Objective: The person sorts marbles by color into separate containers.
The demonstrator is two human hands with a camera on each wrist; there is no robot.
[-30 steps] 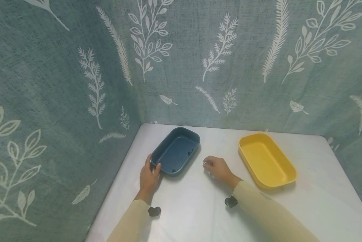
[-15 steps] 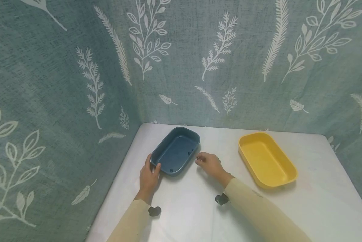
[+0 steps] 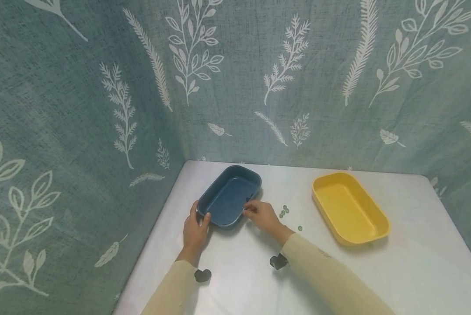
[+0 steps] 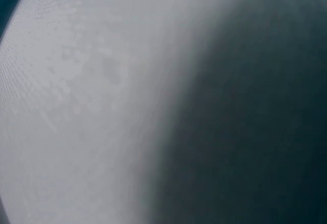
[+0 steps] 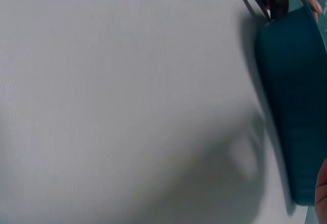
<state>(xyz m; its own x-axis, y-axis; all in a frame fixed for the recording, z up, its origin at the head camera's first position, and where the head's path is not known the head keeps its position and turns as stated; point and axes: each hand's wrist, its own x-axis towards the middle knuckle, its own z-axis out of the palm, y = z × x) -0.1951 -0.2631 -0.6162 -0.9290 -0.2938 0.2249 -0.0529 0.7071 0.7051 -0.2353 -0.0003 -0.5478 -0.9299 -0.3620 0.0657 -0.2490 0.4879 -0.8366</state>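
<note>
A dark blue tray (image 3: 227,199) stands at the left of the white table. My left hand (image 3: 194,229) grips its near left corner, thumb at the near side and fingers along the left side. At its right rim is my right hand (image 3: 262,215), thumb and fingertips pinched together on a small piece that barely shows. A few small dark pieces (image 3: 248,199) lie inside the tray. Several small green round pieces (image 3: 283,212) lie on the table just right of my right hand. In the right wrist view the tray's blue side wall (image 5: 291,106) shows, with my left hand at its far end.
A yellow tray (image 3: 349,210) stands to the right on the white table (image 3: 243,280). One more green piece (image 3: 300,228) lies between it and my right wrist. Patterned green cloth (image 3: 235,87) hangs behind and at the left. The left wrist view is mostly blurred.
My right hand has moved left from the table to the blue tray's right rim, with its fingertips pinched throughout. The green pieces on the table have come into sight. My left hand stays put.
</note>
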